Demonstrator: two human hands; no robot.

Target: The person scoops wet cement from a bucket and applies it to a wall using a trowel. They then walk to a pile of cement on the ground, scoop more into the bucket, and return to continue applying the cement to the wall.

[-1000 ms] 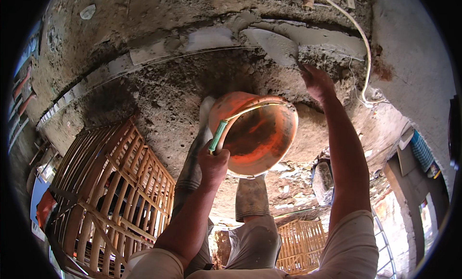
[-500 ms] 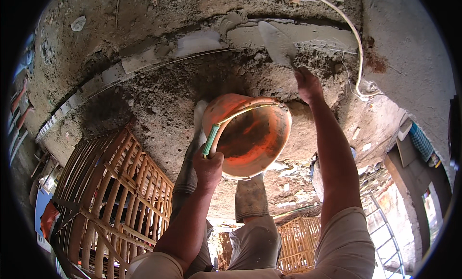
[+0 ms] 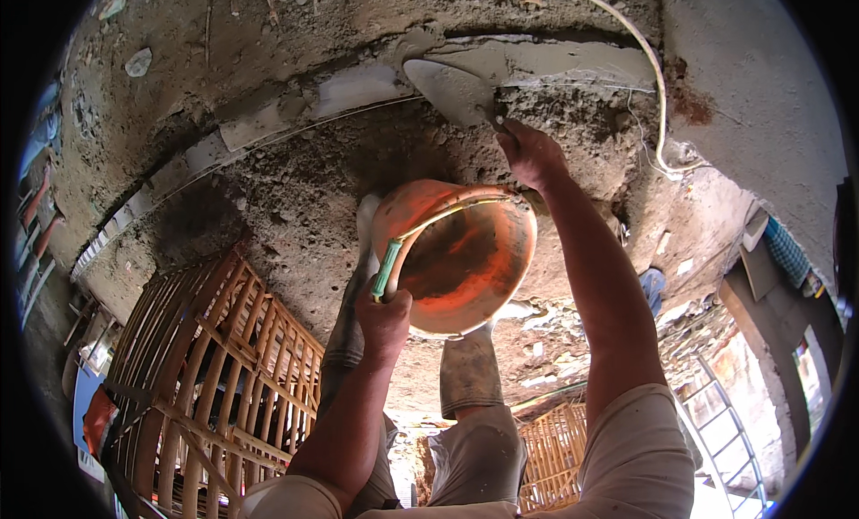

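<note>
In the middle of the frame, the left hand is closed around the handle of a tilted orange bucket. At upper centre, the right hand grips a trowel, its blade overlapping a grey mortar strip.

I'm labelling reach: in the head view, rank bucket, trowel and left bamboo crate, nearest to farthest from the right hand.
1. Trowel, held in the right hand.
2. Orange bucket, just below, toward the left.
3. Bamboo crate, far lower left.
</note>
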